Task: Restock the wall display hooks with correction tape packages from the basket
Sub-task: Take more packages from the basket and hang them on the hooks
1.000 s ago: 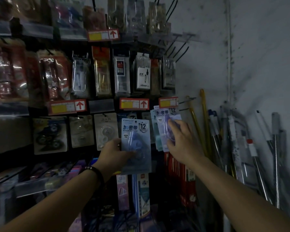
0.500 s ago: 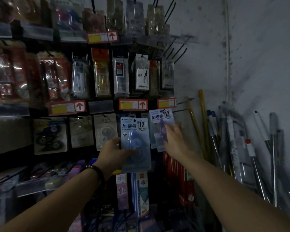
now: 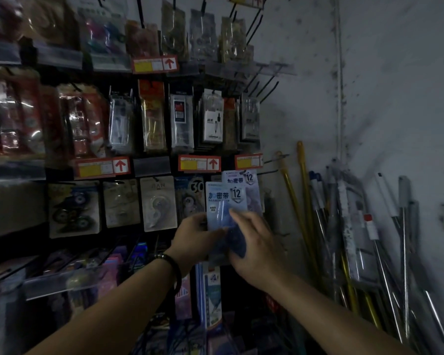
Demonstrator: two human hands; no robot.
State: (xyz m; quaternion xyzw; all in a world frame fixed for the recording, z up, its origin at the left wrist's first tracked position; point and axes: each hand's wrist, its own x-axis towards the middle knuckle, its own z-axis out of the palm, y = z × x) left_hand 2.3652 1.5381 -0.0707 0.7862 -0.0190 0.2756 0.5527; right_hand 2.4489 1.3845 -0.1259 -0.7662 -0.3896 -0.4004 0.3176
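Note:
A pale blue correction tape package marked "12" is held up in front of the display wall. My left hand grips its lower left edge. My right hand lies over its lower right part, fingers curled on it. Just behind and above, a matching "12" package hangs on a hook at the right end of the row. Other correction tape cards hang to the left. No basket is in view.
Rows of stationery packs hang above, with red-and-yellow price tags. Bare black hooks stick out at the upper right. Poles and mop handles lean against the grey wall on the right.
My right hand let go of the hanging package at the right end and came down onto the package in my left hand, which shifted right toward that hook.

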